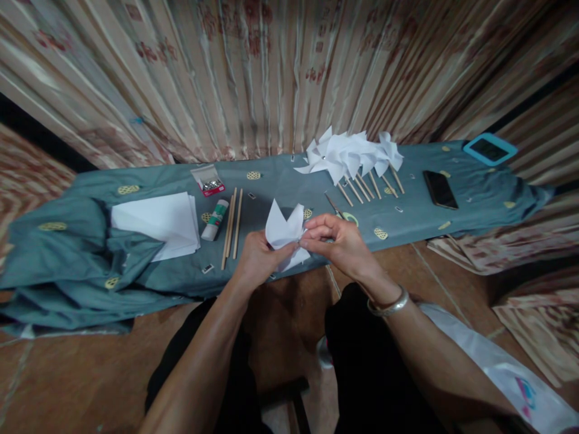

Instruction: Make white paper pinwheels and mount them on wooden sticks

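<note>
above the near edge of the desk (pixel 275 175), we find the folded white paper (pixel 284 226). the left hand (pixel 254 258) grips it from eight o'clock; the right hand (pixel 337 244) pinches it from three. from the paper, we record white pinwheels (pixel 332 157) at one o'clock, wooden sticks (pixel 237 224) at nine.

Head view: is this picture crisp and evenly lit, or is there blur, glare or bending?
Head view: lighting dim, darkest toward the upper right; head view: curtain pleats fan outward, hinting at wide-lens distortion; head view: a bright glint on the bracelet; head view: fine detail soft on the folded paper.
</note>
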Action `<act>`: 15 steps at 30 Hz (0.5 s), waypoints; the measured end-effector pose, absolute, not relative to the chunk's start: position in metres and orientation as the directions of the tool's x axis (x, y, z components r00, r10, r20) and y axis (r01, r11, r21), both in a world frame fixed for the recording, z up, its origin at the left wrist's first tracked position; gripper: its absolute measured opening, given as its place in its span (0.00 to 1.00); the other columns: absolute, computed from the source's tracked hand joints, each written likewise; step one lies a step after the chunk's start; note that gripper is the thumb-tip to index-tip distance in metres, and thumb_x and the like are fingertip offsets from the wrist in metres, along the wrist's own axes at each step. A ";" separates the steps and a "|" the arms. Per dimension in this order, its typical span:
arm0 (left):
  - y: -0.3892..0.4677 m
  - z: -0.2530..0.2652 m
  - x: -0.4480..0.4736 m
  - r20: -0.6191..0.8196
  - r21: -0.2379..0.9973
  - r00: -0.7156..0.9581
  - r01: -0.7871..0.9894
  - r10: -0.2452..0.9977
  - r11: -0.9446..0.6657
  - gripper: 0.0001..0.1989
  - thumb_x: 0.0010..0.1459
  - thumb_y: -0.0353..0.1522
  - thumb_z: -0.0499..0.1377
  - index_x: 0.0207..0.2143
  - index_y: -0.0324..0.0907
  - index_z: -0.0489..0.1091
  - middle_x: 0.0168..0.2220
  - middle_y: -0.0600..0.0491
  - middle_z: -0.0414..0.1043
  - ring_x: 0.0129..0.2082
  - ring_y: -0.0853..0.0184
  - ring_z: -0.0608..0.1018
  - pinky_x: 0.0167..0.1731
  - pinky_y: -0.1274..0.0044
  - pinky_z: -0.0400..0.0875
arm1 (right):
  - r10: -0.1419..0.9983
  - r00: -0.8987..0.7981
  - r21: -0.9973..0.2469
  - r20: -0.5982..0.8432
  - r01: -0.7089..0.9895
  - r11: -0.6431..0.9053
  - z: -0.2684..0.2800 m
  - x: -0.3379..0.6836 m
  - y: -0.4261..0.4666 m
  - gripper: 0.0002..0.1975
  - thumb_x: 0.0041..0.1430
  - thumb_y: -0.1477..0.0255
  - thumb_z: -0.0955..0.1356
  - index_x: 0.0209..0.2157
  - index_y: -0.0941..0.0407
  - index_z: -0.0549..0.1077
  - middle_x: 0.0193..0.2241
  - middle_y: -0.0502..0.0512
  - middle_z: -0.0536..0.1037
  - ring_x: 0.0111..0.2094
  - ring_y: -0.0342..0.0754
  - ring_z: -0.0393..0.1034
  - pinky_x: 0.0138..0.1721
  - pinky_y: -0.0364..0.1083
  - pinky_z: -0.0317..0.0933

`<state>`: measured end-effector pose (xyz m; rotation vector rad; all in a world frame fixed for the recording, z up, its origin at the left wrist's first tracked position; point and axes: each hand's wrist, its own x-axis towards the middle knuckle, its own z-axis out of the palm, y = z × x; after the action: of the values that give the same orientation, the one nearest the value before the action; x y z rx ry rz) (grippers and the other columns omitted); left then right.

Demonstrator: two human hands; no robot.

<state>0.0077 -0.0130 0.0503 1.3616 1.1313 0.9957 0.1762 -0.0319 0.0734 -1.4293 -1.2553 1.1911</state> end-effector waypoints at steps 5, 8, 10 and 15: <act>-0.013 0.049 0.008 -0.008 0.996 0.223 0.092 0.975 -0.013 0.15 0.42 0.36 0.66 0.32 0.36 0.79 0.31 0.51 0.81 0.32 0.59 0.81 0.33 0.75 0.73 | 0.995 0.013 -0.980 -0.098 0.174 -0.098 0.073 0.176 -0.032 0.18 0.39 0.65 0.76 0.33 0.55 0.71 0.25 0.48 0.80 0.28 0.45 0.73 0.35 0.47 0.63; -0.014 0.050 0.008 -0.012 0.996 0.225 0.083 0.974 -0.007 0.15 0.42 0.36 0.65 0.33 0.35 0.79 0.31 0.51 0.81 0.31 0.60 0.80 0.31 0.75 0.72 | 0.996 0.008 -0.978 -0.084 0.189 -0.084 0.073 0.176 -0.033 0.17 0.41 0.66 0.75 0.33 0.55 0.71 0.25 0.47 0.80 0.28 0.45 0.72 0.36 0.47 0.62; -0.014 0.050 0.008 -0.024 0.996 0.218 0.088 0.976 0.005 0.14 0.42 0.35 0.64 0.31 0.35 0.79 0.29 0.51 0.80 0.29 0.61 0.80 0.29 0.76 0.72 | 0.997 0.008 -0.976 -0.072 0.206 -0.072 0.074 0.176 -0.034 0.15 0.42 0.67 0.74 0.34 0.55 0.71 0.25 0.48 0.80 0.28 0.45 0.72 0.35 0.47 0.62; -0.014 0.047 0.010 -0.046 0.995 0.160 0.099 0.986 0.030 0.12 0.41 0.36 0.63 0.26 0.35 0.78 0.26 0.51 0.79 0.27 0.62 0.78 0.27 0.76 0.70 | 0.999 0.029 -0.955 -0.024 0.295 -0.032 0.072 0.174 -0.035 0.14 0.46 0.67 0.73 0.35 0.55 0.71 0.26 0.49 0.80 0.28 0.45 0.73 0.33 0.46 0.60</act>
<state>0.0103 -0.0136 0.0469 1.3231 1.1744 1.0132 0.1738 -0.0351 0.0716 -1.4609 -1.3932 1.0541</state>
